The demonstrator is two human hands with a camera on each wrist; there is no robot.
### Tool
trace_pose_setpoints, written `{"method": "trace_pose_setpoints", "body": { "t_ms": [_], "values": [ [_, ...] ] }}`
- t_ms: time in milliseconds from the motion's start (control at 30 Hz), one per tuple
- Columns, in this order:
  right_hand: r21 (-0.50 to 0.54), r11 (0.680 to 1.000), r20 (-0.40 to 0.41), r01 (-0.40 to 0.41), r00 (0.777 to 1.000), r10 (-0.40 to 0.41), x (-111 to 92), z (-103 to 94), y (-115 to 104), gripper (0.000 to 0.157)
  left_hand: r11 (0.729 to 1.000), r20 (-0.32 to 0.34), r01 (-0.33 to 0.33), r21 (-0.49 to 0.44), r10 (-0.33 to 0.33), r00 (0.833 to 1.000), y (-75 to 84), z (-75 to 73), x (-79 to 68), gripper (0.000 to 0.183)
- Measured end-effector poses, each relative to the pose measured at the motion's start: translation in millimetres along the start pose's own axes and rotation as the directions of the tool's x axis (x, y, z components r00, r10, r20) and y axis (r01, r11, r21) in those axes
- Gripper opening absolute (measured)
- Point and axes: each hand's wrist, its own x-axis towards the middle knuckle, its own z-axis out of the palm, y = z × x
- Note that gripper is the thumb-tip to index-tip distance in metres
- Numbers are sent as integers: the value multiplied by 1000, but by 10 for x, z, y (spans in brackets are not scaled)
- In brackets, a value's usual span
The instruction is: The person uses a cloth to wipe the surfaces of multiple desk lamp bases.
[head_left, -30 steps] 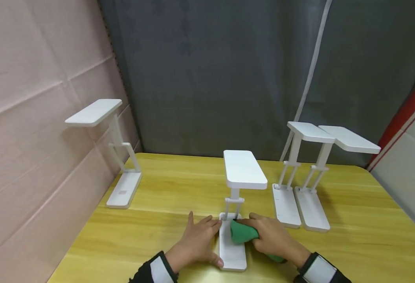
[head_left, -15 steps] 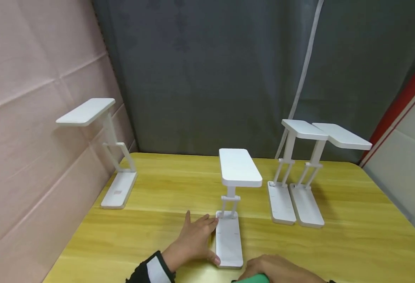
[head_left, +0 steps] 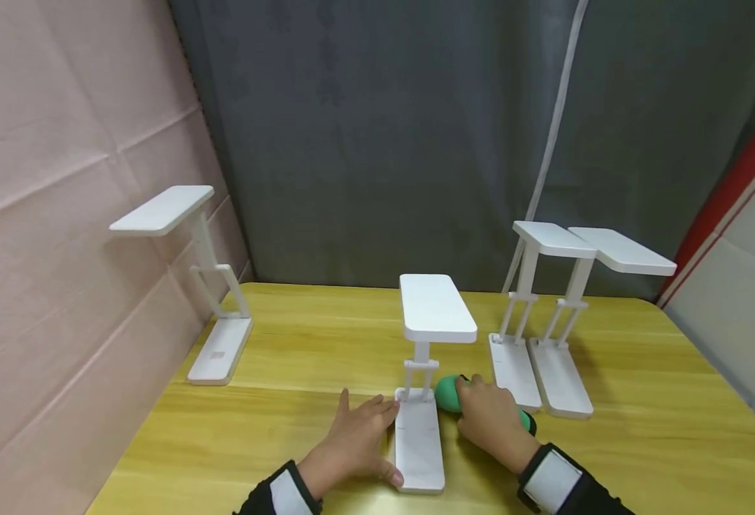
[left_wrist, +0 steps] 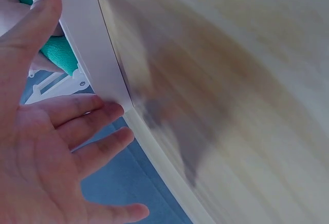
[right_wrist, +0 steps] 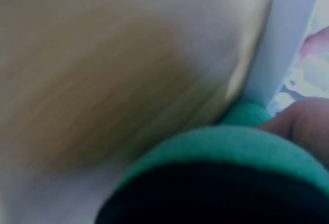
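Observation:
A white folding stand with a flat top plate, hinged legs and a long base stands upright on the wooden table, in front of me in the head view. My left hand lies along the left side of its base, fingers spread and straight, thumb at the near corner. In the left wrist view, the fingertips reach the base's edge. My right hand grips a bunched green cloth with dark edging, close to the base's right side. In the right wrist view the green cloth fills the foreground and hides most of the hand.
Two similar white stands stand side by side to the right, their top plates meeting. Another white stand is at the far left, by the pink cloth wall. A dark grey curtain hangs behind the wooden table.
My right hand drew the green cloth off the base toward me, then moved it forward to the base's right side. My left hand stays at the base.

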Motion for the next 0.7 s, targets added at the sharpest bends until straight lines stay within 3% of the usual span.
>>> {"method": "trace_pose_setpoints", "body": {
  "t_ms": [100, 267, 333, 600, 700],
  "values": [
    [-4, 999, 3, 42, 999, -42, -36, -1, -25, 40, 1000, -7, -4, -2, 4, 1000, 21, 2, 17, 112],
    [44, 989, 122, 138, 982, -142, -136, -112, -47, 47, 1000, -18, 4, 17, -4, 1000, 33, -6, 33, 112],
    [82, 980, 172, 184, 966, -195, -199, -152, -55, 52, 1000, -18, 8, 15, -8, 1000, 34, -3, 31, 112],
    [241, 910, 213, 338, 896, -389, -460, -243, -21, 58, 1000, -47, -8, -9, 7, 999, 15, 16, 13, 112],
    [346, 856, 223, 384, 853, -473, -499, -271, 26, 63, 1000, -37, 2, -19, -3, 999, -6, 14, 2, 112]
  ]
}}
